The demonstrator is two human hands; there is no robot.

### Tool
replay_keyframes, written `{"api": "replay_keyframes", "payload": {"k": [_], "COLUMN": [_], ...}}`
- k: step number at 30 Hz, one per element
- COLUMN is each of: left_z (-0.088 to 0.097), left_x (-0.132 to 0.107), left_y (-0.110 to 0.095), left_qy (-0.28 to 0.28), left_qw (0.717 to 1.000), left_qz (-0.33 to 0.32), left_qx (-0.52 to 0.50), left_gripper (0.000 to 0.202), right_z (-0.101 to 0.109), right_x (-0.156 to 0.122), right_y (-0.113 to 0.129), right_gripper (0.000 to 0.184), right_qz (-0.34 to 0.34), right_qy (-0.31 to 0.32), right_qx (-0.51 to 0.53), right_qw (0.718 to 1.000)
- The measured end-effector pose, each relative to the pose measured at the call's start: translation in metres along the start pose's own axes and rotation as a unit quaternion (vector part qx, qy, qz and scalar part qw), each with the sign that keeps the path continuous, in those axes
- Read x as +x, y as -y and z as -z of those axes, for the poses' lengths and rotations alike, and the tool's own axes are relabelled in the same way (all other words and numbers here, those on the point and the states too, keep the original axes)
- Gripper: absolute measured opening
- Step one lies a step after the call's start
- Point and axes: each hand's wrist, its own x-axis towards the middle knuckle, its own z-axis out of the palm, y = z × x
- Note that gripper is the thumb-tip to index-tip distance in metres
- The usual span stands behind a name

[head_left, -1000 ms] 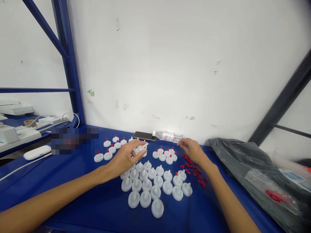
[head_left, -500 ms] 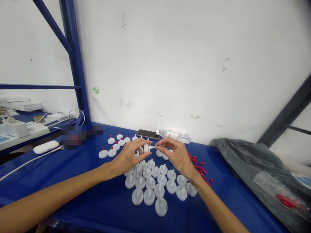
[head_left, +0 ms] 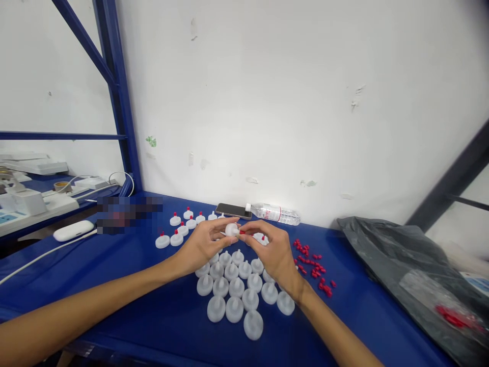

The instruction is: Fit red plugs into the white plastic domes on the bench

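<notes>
My left hand (head_left: 204, 243) pinches a white plastic cap (head_left: 231, 230) a little above the blue table (head_left: 114, 285). My right hand (head_left: 273, 251) meets it from the right, fingertips pinched on a small red plug (head_left: 242, 233) at the cap's spout. Below both hands several bare white caps (head_left: 235, 298) lie in rows. To the left and behind sit white caps with red plugs fitted (head_left: 179, 229). A scatter of loose red plugs (head_left: 313, 265) lies right of my right hand.
A phone (head_left: 233, 210) and a lying water bottle (head_left: 275, 213) rest against the wall. A dark plastic bag (head_left: 405, 270) with a clear packet of red plugs (head_left: 454, 316) covers the right side. A white case (head_left: 72, 230) and cable lie at left by a blue frame post (head_left: 118, 102).
My right hand came from the red plug scatter over to my left hand, and both now meet at the white cap. The camera view shifted slightly.
</notes>
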Motion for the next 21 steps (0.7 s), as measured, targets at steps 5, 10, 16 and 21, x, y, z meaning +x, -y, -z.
{"api": "replay_keyframes", "payload": {"k": [5, 10, 16, 21], "left_z": [0.001, 0.002, -0.002, -0.003], "left_x": [-0.001, -0.001, -0.001, -0.003], "left_y": [-0.004, -0.004, -0.007, -0.008], "left_qy": [0.035, 0.044, 0.047, 0.05], "left_qw": [0.998, 0.998, 0.997, 0.998], "left_qz": [0.02, 0.04, 0.051, 0.042], "left_qx": [-0.04, -0.032, -0.026, -0.026], "left_gripper": [0.051, 0.055, 0.059, 0.051], "right_z": [-0.004, -0.005, -0.006, -0.006], "right_x": [-0.005, -0.01, -0.011, -0.011], "right_y": [-0.001, -0.004, -0.004, -0.002], "right_gripper": [0.014, 0.015, 0.019, 0.014], "right_qz": [0.066, 0.102, 0.153, 0.22], "right_qy": [0.014, 0.069, 0.101, 0.084], "right_qx": [-0.057, -0.093, -0.14, -0.176], "right_qw": [0.996, 0.988, 0.973, 0.956]}}
